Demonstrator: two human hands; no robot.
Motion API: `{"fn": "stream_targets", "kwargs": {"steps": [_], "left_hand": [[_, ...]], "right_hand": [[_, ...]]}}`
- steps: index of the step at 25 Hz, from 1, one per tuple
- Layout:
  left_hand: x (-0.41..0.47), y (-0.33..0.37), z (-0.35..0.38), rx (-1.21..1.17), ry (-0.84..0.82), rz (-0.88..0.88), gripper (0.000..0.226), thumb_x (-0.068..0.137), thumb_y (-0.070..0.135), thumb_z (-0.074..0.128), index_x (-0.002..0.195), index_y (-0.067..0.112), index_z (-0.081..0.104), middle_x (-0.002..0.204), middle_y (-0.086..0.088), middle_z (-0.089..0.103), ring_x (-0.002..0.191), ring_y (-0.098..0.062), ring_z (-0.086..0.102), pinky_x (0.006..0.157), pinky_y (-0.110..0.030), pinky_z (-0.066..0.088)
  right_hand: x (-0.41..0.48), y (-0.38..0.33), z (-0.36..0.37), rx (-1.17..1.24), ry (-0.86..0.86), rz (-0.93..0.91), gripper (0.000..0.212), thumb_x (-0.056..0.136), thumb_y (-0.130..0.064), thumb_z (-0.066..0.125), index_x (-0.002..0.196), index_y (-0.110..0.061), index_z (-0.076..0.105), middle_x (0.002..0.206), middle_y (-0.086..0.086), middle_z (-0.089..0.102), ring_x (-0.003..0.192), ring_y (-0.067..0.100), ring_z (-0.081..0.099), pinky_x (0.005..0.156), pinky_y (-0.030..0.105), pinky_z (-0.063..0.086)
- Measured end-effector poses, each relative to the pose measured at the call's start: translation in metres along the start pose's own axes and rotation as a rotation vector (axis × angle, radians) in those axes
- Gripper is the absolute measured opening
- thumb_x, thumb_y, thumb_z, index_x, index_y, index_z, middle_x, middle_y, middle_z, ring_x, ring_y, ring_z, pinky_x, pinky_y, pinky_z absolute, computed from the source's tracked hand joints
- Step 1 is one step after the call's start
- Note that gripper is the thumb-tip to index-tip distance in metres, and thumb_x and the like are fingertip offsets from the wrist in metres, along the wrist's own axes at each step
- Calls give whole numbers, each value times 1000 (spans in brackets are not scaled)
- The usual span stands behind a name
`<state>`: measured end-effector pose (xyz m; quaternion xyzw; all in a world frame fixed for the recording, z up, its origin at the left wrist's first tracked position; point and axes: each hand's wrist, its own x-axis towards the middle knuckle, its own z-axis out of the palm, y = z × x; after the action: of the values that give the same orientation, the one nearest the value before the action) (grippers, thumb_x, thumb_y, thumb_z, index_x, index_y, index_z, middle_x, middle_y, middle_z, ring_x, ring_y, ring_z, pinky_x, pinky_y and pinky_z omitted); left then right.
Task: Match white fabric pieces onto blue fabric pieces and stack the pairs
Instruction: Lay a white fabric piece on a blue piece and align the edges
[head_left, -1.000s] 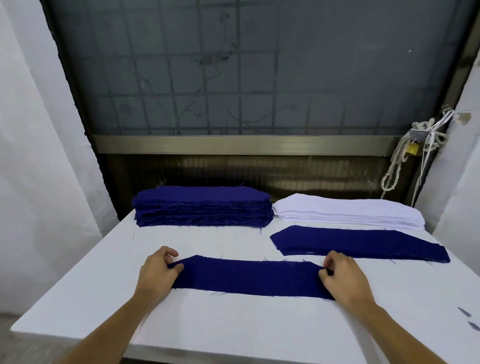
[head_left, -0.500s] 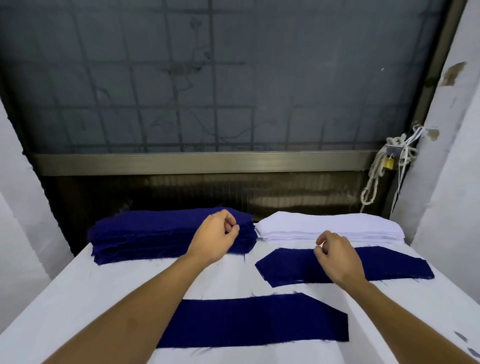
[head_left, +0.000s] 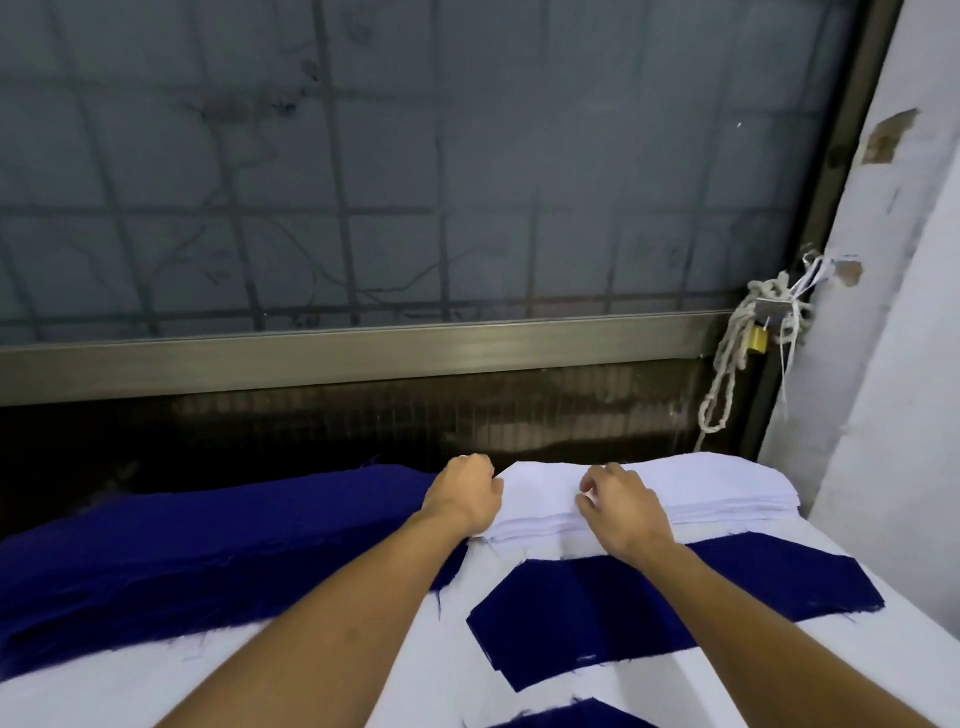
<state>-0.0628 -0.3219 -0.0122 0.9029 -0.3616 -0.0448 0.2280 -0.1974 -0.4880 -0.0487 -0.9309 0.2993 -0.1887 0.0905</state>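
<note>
The left hand (head_left: 462, 496) curls at the left corner of the white fabric stack (head_left: 727, 493), fingertips hidden, grip unclear; the right hand (head_left: 621, 512) pinches its top sheet (head_left: 545, 488). Both have just moved onto it; a blue piece (head_left: 597, 613) lies on its near side.

Person seen only as two arms from head camera. Left hand (head_left: 462, 499) and right hand (head_left: 621, 512) bare, backs and knuckles shown. Left forearm (head_left: 322, 634) and right forearm (head_left: 753, 649) bare along whole visible length, wrist to lower frame edge. Clothing not caught in view; whether sleeves are worn higher up cannot be told. Forearms rendered broader toward bottom edge by wide-angle lens. Wrist bones faintly made out; nails too small and blurred to be judged.
</note>
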Motion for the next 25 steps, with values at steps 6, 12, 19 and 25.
{"fn": "stream_targets", "kwargs": {"steps": [6, 12, 19, 25], "left_hand": [[31, 9, 21, 58, 13, -103, 22, 95, 33, 67, 87, 12, 62, 96, -7, 68, 87, -26, 66, 61, -31, 47], [34, 11, 26, 6, 153, -99, 21, 89, 34, 77, 99, 17, 71, 100, -1, 71, 93, -22, 68, 69, -32, 53], [25, 16, 20, 466, 274, 142, 33, 106, 40, 46, 104, 22, 73, 104, 1, 69, 102, -21, 59, 80, -37, 45], [2, 25, -3, 90, 277, 182, 16, 103, 31, 56, 102, 25, 70, 100, 6, 68, 90, -13, 63, 74, -32, 57]], "right_hand": [[28, -3, 16, -35, -4, -7, 27, 101, -42, 52, 122, -26, 57, 131, -3, 53, 117, 14, 49, 101, 29, 46], [35, -3, 25, -41, 14, -26, 31, 101, -42, 52, 128, -27, 54, 133, -4, 51, 118, 14, 47, 100, 30, 44], [35, -10, 30, 75, 18, -82, 49, 101, -39, 54, 148, -33, 40, 151, -11, 43, 139, 15, 37, 113, 34, 34], [29, -31, 12, 221, 188, -99, 21, 98, -42, 59, 114, -33, 70, 116, -13, 66, 116, 8, 51, 95, 24, 29]]}}
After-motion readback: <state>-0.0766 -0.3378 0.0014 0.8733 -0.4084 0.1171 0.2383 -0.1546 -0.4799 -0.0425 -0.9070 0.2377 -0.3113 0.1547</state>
